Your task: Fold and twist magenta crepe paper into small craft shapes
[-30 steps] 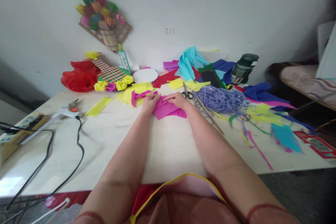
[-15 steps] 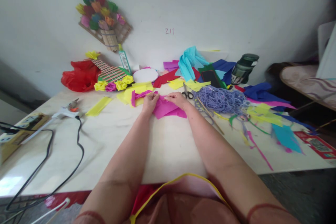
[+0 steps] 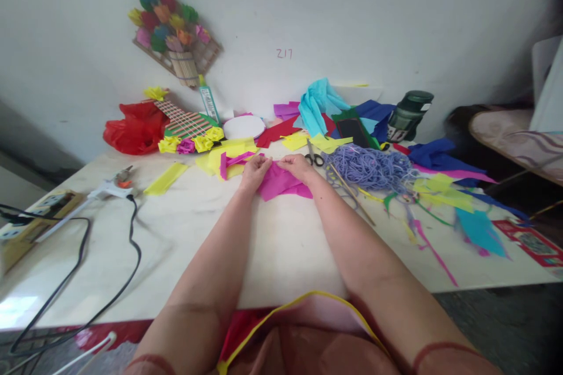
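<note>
pink paper (image 3: 285,186) lies left of the scissors (image 3: 314,159), long axis crosswise, spread from your fingers toward you. your left hand (image 3: 255,174) and right hand (image 3: 297,167) pinch its far edge, the right nearer the scissors.

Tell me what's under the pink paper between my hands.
The table shows along the near edge of the pink paper; whatever lies directly beneath is covered.
</note>
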A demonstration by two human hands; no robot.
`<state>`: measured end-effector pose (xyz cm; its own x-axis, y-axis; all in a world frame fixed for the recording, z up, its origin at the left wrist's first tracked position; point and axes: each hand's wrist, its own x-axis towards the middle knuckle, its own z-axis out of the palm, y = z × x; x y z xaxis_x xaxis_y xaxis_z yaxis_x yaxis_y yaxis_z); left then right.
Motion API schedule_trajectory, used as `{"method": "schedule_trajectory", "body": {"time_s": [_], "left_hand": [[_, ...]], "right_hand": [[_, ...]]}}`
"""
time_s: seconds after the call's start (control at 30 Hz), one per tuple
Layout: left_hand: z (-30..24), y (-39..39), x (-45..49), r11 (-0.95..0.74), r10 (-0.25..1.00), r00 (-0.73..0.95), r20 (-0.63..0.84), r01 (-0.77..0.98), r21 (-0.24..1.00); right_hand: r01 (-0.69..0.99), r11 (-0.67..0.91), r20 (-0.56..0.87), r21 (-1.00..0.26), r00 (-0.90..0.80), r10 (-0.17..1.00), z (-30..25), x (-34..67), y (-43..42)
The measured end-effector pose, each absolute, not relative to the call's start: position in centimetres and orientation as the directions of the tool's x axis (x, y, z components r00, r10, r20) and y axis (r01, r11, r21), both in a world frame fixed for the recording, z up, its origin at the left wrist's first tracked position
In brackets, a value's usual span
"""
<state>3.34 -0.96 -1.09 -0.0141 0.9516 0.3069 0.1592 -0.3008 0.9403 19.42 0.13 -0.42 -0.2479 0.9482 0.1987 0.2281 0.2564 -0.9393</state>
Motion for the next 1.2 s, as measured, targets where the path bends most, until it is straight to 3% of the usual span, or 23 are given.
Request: {"method": "schedule_trajectory", "body": {"time_s": [0.5, 1.2], "left_hand": [[-1.0, -1.2, 3.3, -0.251, 0.968, 0.043, 0.248, 0.131, 0.959], [0.1, -1.8, 3.9, -0.328, 0.939, 0.034, 0.343, 0.396, 0.858]], "right_hand": [[0.242, 0.287, 0.219, -0.927, -0.271, 0.937, 0.2, 19.1, -0.4], [0.233, 0.327, 0.228, -0.916, -0.367, 0.902, 0.2, 19.4, -0.6]]}}
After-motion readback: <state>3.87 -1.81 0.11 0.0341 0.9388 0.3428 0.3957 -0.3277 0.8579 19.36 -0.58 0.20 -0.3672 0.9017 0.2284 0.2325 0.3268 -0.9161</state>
